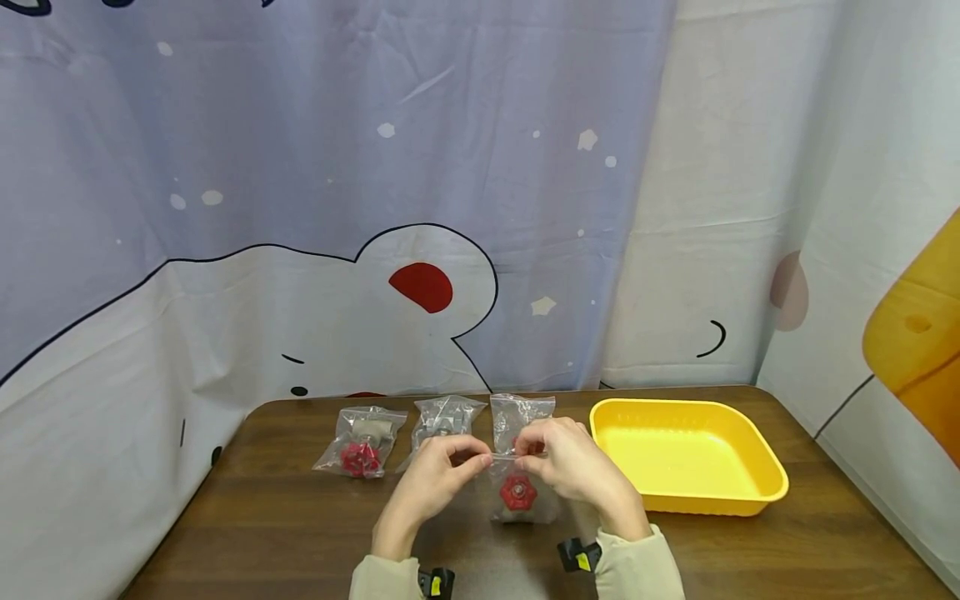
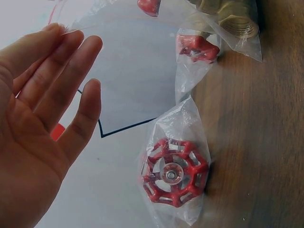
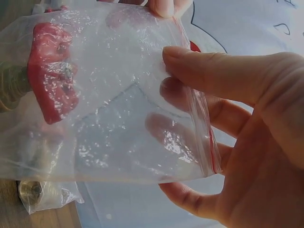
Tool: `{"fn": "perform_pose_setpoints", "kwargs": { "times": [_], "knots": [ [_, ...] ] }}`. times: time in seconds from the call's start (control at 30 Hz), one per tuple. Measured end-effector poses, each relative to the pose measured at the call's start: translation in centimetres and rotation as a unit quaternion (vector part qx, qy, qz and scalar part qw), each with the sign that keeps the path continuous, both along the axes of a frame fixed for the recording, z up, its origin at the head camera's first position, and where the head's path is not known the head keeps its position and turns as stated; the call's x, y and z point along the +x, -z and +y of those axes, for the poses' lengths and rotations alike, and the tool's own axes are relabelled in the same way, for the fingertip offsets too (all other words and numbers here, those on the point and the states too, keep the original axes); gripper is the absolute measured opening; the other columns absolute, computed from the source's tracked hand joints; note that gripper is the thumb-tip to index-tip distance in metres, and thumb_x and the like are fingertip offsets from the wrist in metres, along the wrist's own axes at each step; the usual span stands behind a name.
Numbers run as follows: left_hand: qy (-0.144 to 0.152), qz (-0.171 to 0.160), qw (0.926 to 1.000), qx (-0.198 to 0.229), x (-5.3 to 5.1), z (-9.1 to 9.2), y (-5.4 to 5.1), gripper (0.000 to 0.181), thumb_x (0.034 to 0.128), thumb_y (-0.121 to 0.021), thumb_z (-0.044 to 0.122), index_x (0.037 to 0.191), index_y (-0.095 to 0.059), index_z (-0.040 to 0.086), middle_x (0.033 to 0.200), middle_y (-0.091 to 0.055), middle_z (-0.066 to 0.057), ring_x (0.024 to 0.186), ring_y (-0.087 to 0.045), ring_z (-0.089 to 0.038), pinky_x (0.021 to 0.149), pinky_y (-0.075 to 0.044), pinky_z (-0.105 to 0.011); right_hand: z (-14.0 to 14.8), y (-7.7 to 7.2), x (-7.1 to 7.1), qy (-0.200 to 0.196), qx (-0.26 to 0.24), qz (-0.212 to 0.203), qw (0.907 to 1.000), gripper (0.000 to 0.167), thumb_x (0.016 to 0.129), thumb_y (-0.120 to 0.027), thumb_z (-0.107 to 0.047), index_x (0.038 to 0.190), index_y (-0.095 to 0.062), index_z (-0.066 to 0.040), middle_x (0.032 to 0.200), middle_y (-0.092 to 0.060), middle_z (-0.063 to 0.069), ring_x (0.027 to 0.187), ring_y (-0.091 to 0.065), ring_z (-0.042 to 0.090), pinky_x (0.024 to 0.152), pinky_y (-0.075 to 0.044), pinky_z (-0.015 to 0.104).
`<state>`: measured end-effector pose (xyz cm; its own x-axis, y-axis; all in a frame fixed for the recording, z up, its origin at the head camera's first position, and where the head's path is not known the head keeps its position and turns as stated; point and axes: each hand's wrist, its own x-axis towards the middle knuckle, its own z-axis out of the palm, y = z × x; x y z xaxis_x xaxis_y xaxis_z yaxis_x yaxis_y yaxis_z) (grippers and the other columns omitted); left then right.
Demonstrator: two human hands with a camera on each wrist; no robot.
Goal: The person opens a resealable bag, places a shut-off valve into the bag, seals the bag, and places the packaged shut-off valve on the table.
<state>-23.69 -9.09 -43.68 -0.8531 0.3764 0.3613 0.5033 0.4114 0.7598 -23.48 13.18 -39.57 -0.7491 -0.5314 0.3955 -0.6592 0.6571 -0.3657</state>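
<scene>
A clear zip bag (image 3: 118, 137) hangs upright between my hands, holding a valve with a red handwheel (image 1: 518, 492) and a brass body (image 3: 12, 88). My left hand (image 1: 431, 483) pinches the left end of the bag's top edge between thumb and fingertips. At the right end, my right hand (image 1: 581, 467) pinches the red-lined zip strip (image 3: 209, 137), thumb on the near side and fingers behind the film. Whether the strip is sealed cannot be told. Just behind stands another clear bag (image 1: 522, 410), partly hidden by the hands and held bag.
To the left lie a bag (image 1: 362, 442) with a red-wheeled valve and a bag (image 1: 447, 414) whose contents are partly hidden by my left hand. A yellow tray (image 1: 693, 505) stands on the right of the brown wooden table (image 1: 300, 533). A printed curtain (image 1: 300, 167) hangs behind.
</scene>
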Motion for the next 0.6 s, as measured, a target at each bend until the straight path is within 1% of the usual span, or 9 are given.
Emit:
{"fn": "perform_pose_setpoints", "kwargs": {
  "times": [0.13,0.3,0.4,0.6],
  "knots": [
    [-0.001,-0.001,1.0000,-0.001,0.02,-0.03,-0.07,0.008,0.0933,-0.068,0.020,0.093,-0.074,0.013,0.086,-0.067,0.012,0.071,-0.055,-0.007,0.062,-0.047,-0.026,-0.01,-0.06,0.01,0.004,-0.004,-0.004,1.0000,0.012,0.081,-0.079,-0.014,0.078,-0.070,-0.020,0.073,-0.059,-0.018,0.069,-0.052,0.004,0.065,-0.040,0.028],
    [-0.005,-0.005,1.0000,-0.002,0.03,-0.04,-0.10,0.007,0.0932,-0.068,0.020,0.093,-0.073,0.016,0.086,-0.066,0.013,0.071,-0.055,-0.007,0.062,-0.047,-0.026,0.10,-0.10,0.07,0.016,-0.017,-0.031,0.9993,0.014,0.081,-0.079,-0.014,0.077,-0.067,-0.021,0.073,-0.058,-0.018,0.067,-0.052,0.002,0.064,-0.042,0.026],
    [-0.007,-0.006,1.0000,-0.005,0.03,-0.05,-0.07,0.007,0.0933,-0.068,0.019,0.093,-0.074,0.015,0.084,-0.066,0.012,0.069,-0.054,-0.007,0.060,-0.046,-0.026,0.29,-0.09,0.13,0.021,-0.025,-0.044,0.9985,0.018,0.081,-0.079,-0.013,0.075,-0.065,-0.022,0.073,-0.058,-0.017,0.067,-0.052,0.002,0.063,-0.044,0.025],
    [-0.006,-0.006,1.0000,-0.004,-0.02,-0.05,-0.10,0.006,0.0933,-0.068,0.019,0.093,-0.073,0.015,0.084,-0.066,0.012,0.069,-0.054,-0.007,0.060,-0.046,-0.026,0.69,-0.14,-0.02,0.009,-0.038,-0.048,0.9981,0.018,0.082,-0.078,-0.009,0.075,-0.065,-0.020,0.073,-0.058,-0.016,0.068,-0.052,0.003,0.065,-0.046,0.025]
  ]
}}
